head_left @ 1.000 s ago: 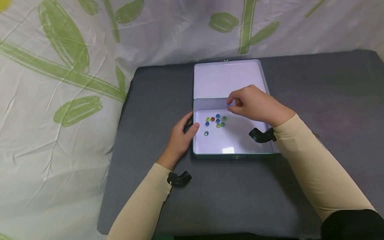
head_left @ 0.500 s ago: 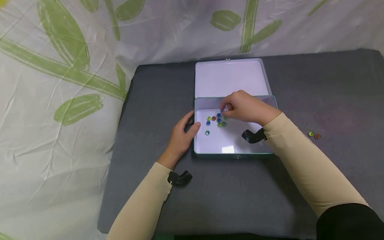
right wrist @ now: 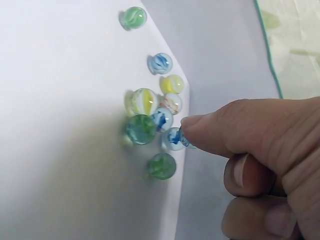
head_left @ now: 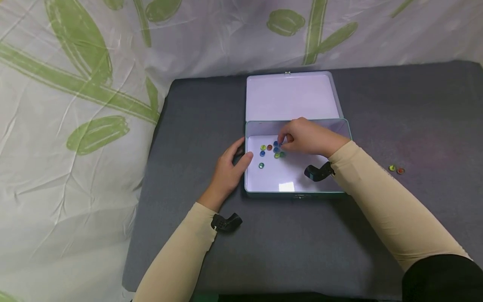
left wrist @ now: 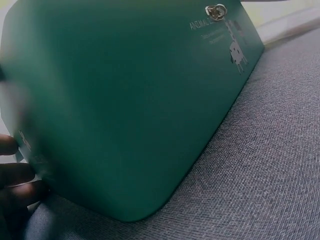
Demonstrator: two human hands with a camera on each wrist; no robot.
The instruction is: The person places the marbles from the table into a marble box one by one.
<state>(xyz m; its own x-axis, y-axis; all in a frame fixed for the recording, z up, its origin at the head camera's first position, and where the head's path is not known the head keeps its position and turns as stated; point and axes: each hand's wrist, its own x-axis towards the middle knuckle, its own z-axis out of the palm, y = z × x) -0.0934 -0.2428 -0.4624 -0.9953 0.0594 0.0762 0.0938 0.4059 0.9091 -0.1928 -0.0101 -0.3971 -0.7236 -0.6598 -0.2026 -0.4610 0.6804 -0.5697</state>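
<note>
Right hand has come down from above the tin's back wall to the marble cluster at 10 o'clock in the open tin; fingers pinch a blue marble, nearly set among the others. Left hand, fingers relaxed, rests on the tin's left wall as before. Two loose marbles lie on the bench at 3 o'clock, well apart. Nothing obstructs.

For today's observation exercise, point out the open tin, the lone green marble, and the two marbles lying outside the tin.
open tin [head_left: 298,194], head view, front rim.
lone green marble [head_left: 260,165], head view, centre.
two marbles outside [head_left: 396,169], head view, between the pair.
</note>
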